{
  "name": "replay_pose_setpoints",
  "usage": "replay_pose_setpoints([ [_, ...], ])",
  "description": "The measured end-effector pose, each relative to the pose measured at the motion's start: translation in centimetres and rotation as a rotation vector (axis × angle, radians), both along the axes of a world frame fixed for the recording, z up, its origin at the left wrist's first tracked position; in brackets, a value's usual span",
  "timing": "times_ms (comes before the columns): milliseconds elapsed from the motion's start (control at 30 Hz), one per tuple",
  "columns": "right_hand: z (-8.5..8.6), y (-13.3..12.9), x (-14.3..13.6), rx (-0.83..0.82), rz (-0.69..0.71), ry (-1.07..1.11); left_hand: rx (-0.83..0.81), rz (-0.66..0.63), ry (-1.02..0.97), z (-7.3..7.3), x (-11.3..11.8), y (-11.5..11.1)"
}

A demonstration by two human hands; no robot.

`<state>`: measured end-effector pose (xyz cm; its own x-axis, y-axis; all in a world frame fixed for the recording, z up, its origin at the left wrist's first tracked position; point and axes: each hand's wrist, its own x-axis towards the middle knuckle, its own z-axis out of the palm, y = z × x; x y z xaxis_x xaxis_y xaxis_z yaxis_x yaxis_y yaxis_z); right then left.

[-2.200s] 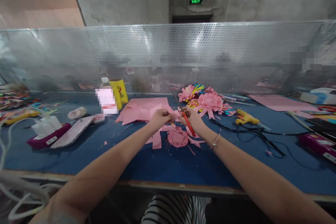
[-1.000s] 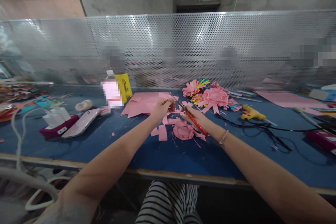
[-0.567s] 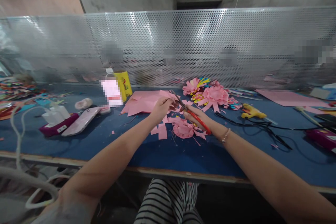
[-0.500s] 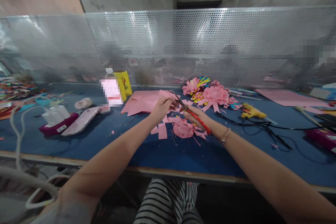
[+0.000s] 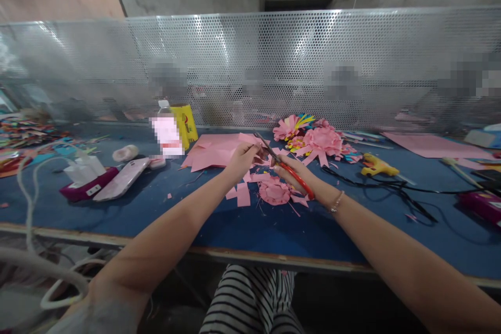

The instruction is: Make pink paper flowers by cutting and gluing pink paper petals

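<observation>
My right hand [image 5: 293,168] is closed round red-handled scissors [image 5: 296,176], whose dark blades point up and left toward my other hand. My left hand [image 5: 246,157] pinches a piece of pink paper [image 5: 250,141] close to the blades; the fingers hide most of it. Behind the left hand lie larger pink paper sheets [image 5: 211,152]. Below both hands, on the blue tabletop, rests a round pink paper flower [image 5: 274,191] among cut pink paper pieces [image 5: 243,194] and thin scraps.
Finished-looking pink paper flowers [image 5: 321,139] lie behind my right hand. Further right are a yellow glue gun [image 5: 378,166] and black cable [image 5: 403,185]. To the left are a bottle [image 5: 168,133], a phone [image 5: 122,180] and a purple power strip [image 5: 88,188]. A perforated metal screen [image 5: 250,62] stands behind.
The hands, scissors and paper hold almost the same pose. The whole view has shifted very slightly; nothing has been picked up or let go.
</observation>
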<state>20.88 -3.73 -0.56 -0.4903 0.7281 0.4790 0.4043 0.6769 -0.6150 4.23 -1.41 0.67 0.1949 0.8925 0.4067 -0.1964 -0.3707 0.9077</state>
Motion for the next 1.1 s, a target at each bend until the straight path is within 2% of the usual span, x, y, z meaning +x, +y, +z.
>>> replay_pose_setpoints([
  [233,-0.6,0.7,-0.3,0.086,-0.089,-0.022,-0.017,0.034,-0.002,0.2,0.0,-0.1],
  [433,-0.5,0.6,-0.4,-0.046,-0.050,0.080,0.038,0.237,-0.065,0.4,-0.3,0.0],
  [567,0.1,-0.4,-0.3,-0.118,0.004,0.106,0.124,0.300,-0.045,0.5,-0.6,0.2],
  [700,0.5,-0.8,0.1,-0.170,0.056,0.095,0.132,0.356,-0.062,0.9,-1.0,0.4],
  [933,0.4,-0.2,0.7,-0.205,0.047,0.107,0.203,0.353,-0.035,1.3,-1.7,0.7],
  [1100,0.8,-0.9,0.4,-0.232,0.056,0.117,0.230,0.348,0.039,1.2,-1.7,0.6],
])
